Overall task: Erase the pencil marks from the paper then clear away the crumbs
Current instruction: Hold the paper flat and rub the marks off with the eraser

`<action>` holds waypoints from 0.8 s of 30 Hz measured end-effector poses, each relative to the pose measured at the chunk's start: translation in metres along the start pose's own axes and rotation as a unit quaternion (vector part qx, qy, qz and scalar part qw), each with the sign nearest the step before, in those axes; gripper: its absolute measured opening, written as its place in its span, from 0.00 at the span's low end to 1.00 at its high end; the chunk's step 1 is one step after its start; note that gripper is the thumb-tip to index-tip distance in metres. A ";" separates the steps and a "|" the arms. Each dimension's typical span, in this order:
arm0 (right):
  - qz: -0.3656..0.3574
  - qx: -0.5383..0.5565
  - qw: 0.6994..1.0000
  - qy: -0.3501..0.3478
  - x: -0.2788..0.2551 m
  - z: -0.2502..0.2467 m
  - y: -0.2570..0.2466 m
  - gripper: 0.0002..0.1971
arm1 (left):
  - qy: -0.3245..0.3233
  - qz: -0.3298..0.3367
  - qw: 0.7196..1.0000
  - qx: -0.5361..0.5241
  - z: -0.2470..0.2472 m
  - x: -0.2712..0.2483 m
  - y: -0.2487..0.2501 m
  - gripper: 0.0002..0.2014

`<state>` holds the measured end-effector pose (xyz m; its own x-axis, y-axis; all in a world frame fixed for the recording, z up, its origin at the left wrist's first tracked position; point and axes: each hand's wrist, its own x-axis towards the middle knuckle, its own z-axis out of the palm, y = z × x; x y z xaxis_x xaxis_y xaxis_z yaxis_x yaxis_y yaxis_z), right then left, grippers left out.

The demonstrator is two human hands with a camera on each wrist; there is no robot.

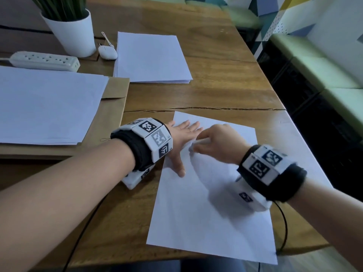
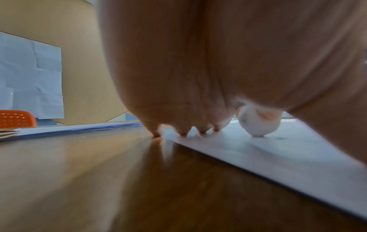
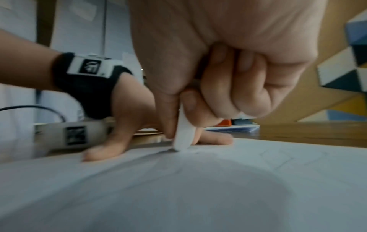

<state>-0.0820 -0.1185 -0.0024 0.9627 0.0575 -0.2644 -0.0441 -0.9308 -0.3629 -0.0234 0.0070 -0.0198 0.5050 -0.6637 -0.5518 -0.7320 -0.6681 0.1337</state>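
Note:
A white sheet of paper lies on the wooden table in front of me. My left hand lies flat on its upper left corner, fingers spread and straight. My right hand pinches a white eraser and presses its tip to the paper close to the left hand. In the right wrist view the eraser stands edge-down on the sheet, between thumb and forefinger. Faint pencil lines show on the paper to the right. The left wrist view shows the eraser beyond my fingertips.
A stack of white paper lies at the back, another stack on a brown envelope at the left. A potted plant, a power strip and a small white case stand far left. The table edge runs along the right.

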 end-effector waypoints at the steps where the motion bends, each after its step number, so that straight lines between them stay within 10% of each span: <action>1: -0.010 -0.018 1.000 -0.006 -0.005 0.005 -0.001 0.07 | -0.004 0.000 1.000 0.002 0.000 0.000 0.000 0.66; 5: -0.049 -0.011 0.993 -0.108 -0.026 0.010 -0.001 0.11 | -0.019 0.005 1.000 0.013 0.000 0.002 -0.002 0.66; 11: -0.051 0.003 0.998 -0.027 0.000 0.003 0.012 0.11 | -0.004 -0.004 1.000 -0.002 -0.001 -0.001 0.000 0.66; 16: -0.067 -0.052 0.986 -0.140 -0.017 -0.007 0.017 0.09 | -0.019 0.004 1.000 0.011 -0.001 0.000 -0.002 0.66; 21: -0.081 -0.042 0.995 -0.026 -0.002 -0.002 0.007 0.07 | -0.007 -0.002 1.000 -0.002 -0.002 -0.002 0.000 0.66; 24: -0.060 -0.082 0.991 -0.091 -0.016 -0.005 0.018 0.08 | -0.015 0.004 1.000 0.014 -0.002 -0.001 -0.001 0.65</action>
<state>-0.0963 -0.1380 0.0001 0.8940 0.2214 -0.3894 0.1266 -0.9588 -0.2544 -0.0219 0.0079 -0.0184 0.4854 -0.6578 -0.5760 -0.7482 -0.6533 0.1156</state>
